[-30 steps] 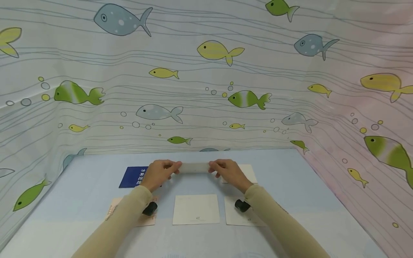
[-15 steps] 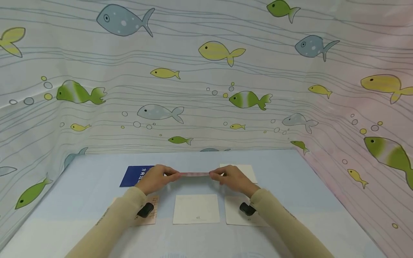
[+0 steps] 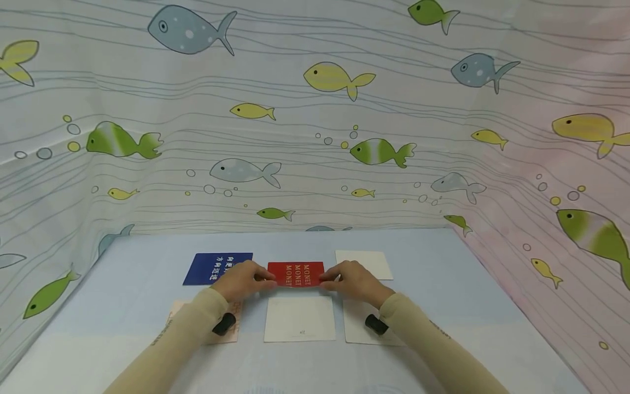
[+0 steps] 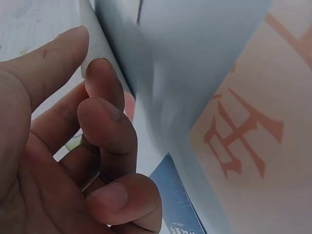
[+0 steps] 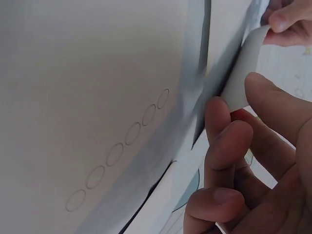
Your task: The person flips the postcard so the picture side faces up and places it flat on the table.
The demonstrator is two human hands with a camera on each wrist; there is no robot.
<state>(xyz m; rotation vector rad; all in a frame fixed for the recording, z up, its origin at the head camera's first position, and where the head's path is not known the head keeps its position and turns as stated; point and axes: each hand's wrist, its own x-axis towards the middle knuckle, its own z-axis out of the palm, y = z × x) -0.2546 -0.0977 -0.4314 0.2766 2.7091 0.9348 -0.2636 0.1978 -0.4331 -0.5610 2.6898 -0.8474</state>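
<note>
A red card with repeated "MONEY" lettering faces up between my two hands at the middle back of the table. My left hand pinches its left near corner between thumb and fingers. At the right near corner, my right hand does the same. Both wrist views show the card's pale underside, slightly bowed, with the other fingers of each hand curled below. Whether the card's far edge touches the table cannot be told.
A blue card with white characters lies back left, a cream card back right. In the front row are a peach card with orange characters, a cream card, and another cream card partly under my right wrist. Fish-patterned cloth surrounds the table.
The card between my hands has tipped from showing its pale side, through edge-on, to its red face up. My hands have come slightly nearer and lower, still gripping it.
</note>
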